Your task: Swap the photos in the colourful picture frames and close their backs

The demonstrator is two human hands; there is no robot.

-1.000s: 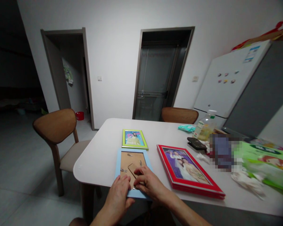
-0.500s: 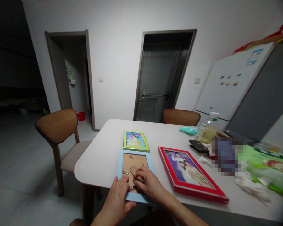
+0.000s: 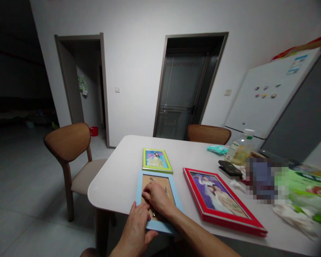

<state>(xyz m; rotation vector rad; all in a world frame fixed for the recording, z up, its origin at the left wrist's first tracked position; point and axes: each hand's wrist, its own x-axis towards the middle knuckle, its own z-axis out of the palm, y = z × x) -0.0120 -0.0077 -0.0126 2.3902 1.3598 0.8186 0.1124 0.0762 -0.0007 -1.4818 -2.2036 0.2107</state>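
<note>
Now we're gripping the blue frame [image 3: 161, 226] with our left hand [image 3: 138, 222] at the table's [image 3: 120, 175] near edge, resting our right hand [image 3: 157, 196], grip hidden, on the frame's back.

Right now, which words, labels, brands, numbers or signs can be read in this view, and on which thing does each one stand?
None can be read for certain.
Sticker on the refrigerator: too small and blurred.
Label on the bottle: too small.
Dark oval on the green pack: light marks, too blurred.
Pink marks in the green frame: maybe lettering, unreadable.
Blue frame: no text visible on its uncovered part.
</note>
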